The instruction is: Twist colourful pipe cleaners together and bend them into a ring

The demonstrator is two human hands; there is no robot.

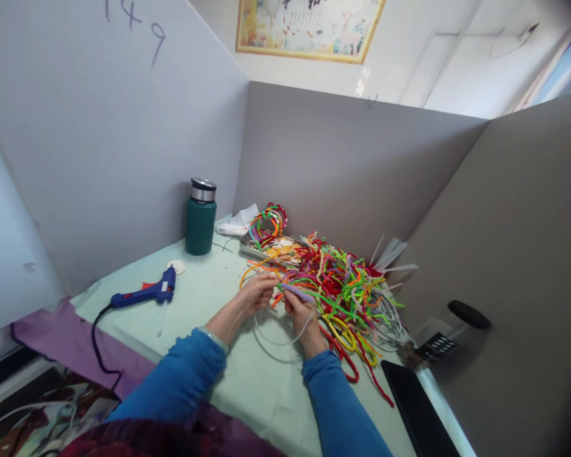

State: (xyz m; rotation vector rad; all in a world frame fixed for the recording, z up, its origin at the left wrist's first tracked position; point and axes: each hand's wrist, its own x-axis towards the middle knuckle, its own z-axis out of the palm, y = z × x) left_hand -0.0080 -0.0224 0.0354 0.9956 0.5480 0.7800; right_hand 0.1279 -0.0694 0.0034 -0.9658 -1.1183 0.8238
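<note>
Lilac strip (299, 292): fuzzy; I had it between the two hands, above the counter (202, 279), beside the heap of stems (337, 276).
Right hand (301, 312): grip closed, thumb and finger pinching the strip.
Left hand (257, 293): grip curled at the strip's end; I could not tell whether it pinched.
Grey loop (280, 344): slack, below the hands.
Handling: I judged short, close pinches best, the loop untwisted, loose stems kept from snagging.
</note>
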